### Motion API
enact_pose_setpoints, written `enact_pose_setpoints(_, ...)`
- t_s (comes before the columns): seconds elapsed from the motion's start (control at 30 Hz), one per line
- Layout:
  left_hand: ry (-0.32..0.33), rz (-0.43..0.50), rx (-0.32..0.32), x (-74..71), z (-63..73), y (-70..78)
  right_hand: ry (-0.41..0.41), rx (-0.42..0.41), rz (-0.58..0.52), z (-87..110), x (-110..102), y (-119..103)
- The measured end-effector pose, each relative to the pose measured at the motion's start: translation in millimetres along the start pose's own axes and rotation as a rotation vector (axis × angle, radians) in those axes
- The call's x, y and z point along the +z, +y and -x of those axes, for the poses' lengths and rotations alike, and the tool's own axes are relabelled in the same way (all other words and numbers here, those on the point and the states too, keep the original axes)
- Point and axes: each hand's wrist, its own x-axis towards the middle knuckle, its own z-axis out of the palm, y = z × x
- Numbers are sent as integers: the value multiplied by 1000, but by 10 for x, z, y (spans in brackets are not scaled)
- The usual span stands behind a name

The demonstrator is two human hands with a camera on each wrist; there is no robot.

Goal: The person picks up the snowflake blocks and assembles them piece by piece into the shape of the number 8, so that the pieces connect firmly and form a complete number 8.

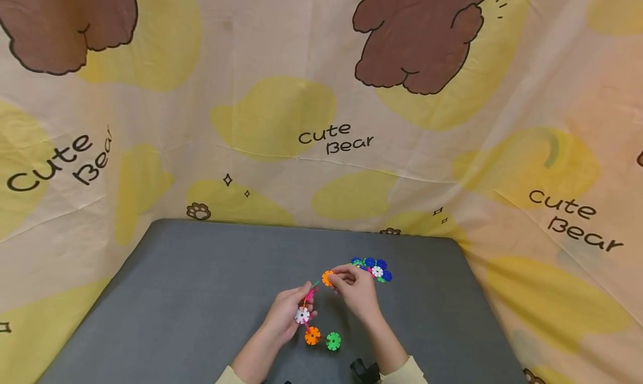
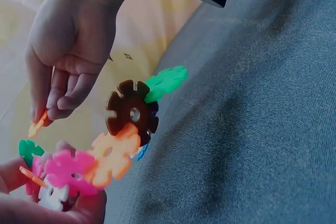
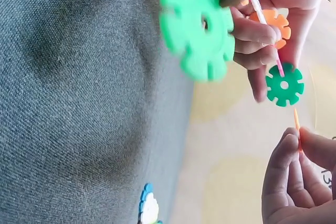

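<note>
My left hand grips a bent chain of slotted plastic snowflake discs. Along it, the left wrist view shows a green disc, a brown disc, an orange disc, a pink disc and a white disc. At the chain's upper end, a darker green disc sticks out past my left fingers. Between thumb and fingertips, my right hand pinches a single orange disc. In the right wrist view it stands edge-on, a small gap from the darker green disc.
Behind my right hand, a pile of blue, white and green discs lies on the grey table. A black object is by my right wrist. Printed bear cloth hangs around the table's back and sides.
</note>
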Motion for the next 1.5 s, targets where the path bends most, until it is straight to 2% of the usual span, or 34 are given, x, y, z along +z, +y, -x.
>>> enact_pose_setpoints(0.17,28,-65,12,14,0,10,-11,-4,17,-13,9,3)
enact_pose_setpoints(0.37,32,-112,31,20,1,0,-16,-5,39,-25,1,54)
enact_pose_setpoints(0.63,87,-210,57,21,13,-27,-55,-32,49,1,-47,80)
enact_pose_setpoints(1.03,91,-269,80,15,32,-15,-82,-61,62,3,-17,164)
enact_pose_setpoints(1.23,136,-283,95,40,28,-8,-47,-92,105,42,36,116)
enact_pose_setpoints(1.4,179,-386,155,82,32,17,-11,-84,78,74,61,46)
enact_pose_setpoints(1.5,154,-490,179,89,51,45,-9,-54,22,55,40,93)
